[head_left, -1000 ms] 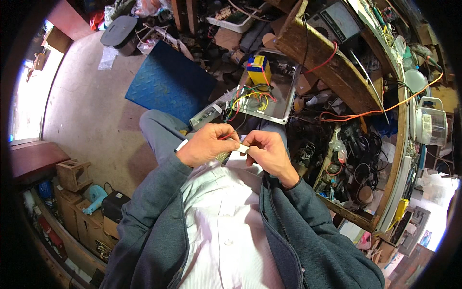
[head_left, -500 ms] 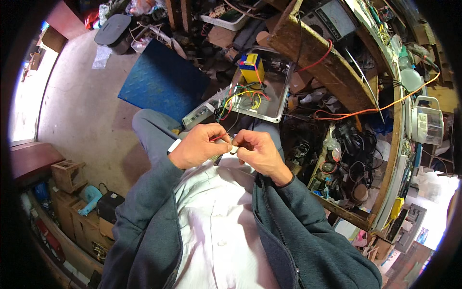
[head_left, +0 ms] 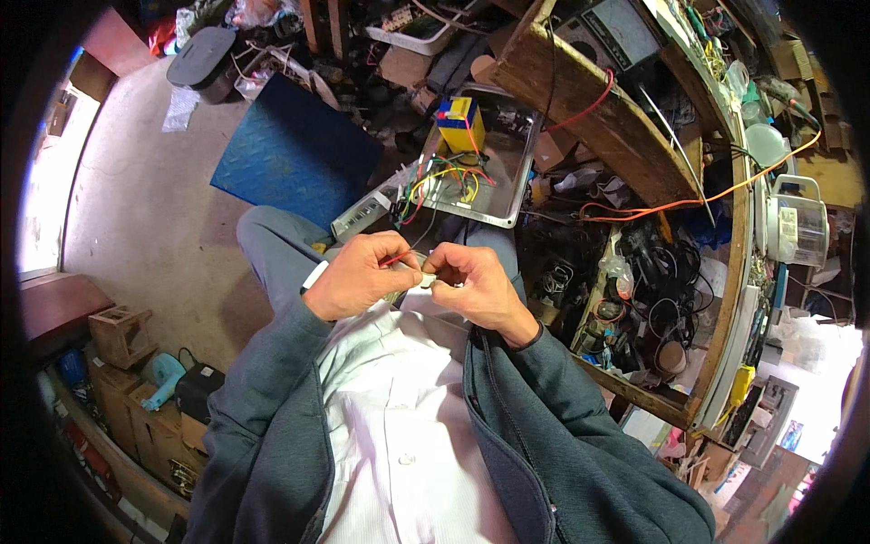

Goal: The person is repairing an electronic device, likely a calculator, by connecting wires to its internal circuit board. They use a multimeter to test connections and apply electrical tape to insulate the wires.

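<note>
In front of my lap, my left hand [head_left: 362, 276] and my right hand [head_left: 482, 285] meet with fingers pinched. Between the fingertips is a small whitish piece [head_left: 427, 282], mostly covered, so its kind does not show. A thin red wire [head_left: 396, 259] runs through my left fingers, while my right thumb and forefinger grip the whitish piece. Just beyond lies a shallow metal case [head_left: 507, 195] holding a yellow and blue battery [head_left: 460, 127] and a tangle of coloured wires [head_left: 449, 177]. A grey power strip [head_left: 362, 216] rests by its near left corner.
A blue board [head_left: 294, 154] lies on the floor ahead to the left, near a grey bin [head_left: 201, 62]. To the right stands a wooden frame [head_left: 634, 388] full of black cables [head_left: 671, 295]. An orange cord [head_left: 671, 214] crosses it. Wooden boxes [head_left: 122, 334] stand at lower left.
The whole view has shifted a little, so the scene sits slightly further left. Both hands keep their pinch on the small piece, with only slight finger movement.
</note>
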Demonstrator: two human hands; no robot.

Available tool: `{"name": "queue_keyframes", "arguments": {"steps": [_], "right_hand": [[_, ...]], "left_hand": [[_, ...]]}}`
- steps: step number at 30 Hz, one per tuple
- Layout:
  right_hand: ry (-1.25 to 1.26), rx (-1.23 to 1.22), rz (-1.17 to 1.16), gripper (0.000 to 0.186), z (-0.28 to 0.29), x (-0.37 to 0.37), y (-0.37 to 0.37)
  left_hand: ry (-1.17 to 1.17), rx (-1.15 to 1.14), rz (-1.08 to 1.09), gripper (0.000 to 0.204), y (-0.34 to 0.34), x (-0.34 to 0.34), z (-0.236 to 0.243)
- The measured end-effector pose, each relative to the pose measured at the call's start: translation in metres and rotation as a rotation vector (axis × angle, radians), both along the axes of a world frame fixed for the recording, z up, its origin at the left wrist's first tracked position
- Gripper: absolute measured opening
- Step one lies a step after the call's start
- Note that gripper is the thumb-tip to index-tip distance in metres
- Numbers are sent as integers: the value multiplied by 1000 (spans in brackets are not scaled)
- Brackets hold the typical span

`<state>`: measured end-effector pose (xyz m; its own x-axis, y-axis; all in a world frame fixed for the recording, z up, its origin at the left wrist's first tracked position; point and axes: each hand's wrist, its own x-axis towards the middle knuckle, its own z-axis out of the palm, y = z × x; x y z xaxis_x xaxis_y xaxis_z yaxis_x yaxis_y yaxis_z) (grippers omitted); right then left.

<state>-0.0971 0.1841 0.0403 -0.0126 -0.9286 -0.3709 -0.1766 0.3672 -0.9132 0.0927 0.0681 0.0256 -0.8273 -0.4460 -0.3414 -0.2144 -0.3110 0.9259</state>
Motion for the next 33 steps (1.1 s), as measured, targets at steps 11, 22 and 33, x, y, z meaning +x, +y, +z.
{"name": "queue_keyframes", "arguments": {"steps": [11,22,33], "right_hand": [[150,-308,-229,27,15,15,-1],[431,-312,-237,11,2,16,5],[681,-397,-111,12,2,20,3]], "left_hand": [[-100,-19,87,13,-3,7,2],[-98,-358,192,20,12,-3,11],[-122,-391,218,20,21,-5,8]]}}
